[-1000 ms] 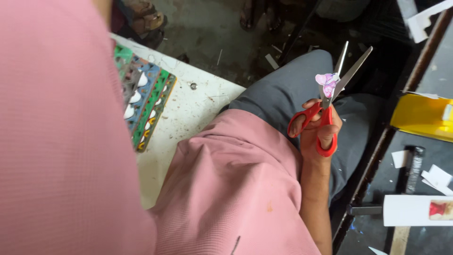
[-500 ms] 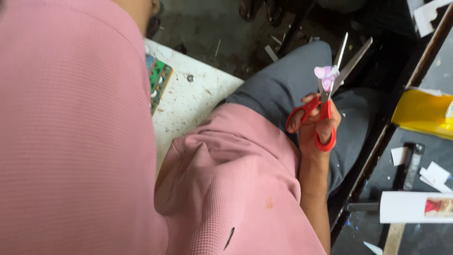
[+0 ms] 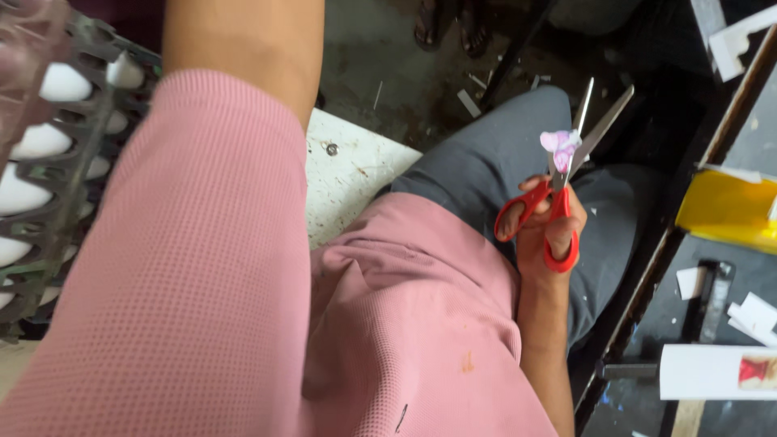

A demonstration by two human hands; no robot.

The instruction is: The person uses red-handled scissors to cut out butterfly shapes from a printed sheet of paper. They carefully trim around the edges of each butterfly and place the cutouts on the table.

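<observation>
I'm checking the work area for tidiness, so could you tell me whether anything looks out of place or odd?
Pale scraps lie strewn on the dark floor above the knee, like offcuts. A small pink piece sits at the open blades of the red scissors in the right hand.

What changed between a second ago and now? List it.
The left arm in the pink sleeve swung up across the view, and a dark grid tray of white pieces now sits close at upper left. The right hand kept the red scissors, blades open, with the small pink piece.
</observation>
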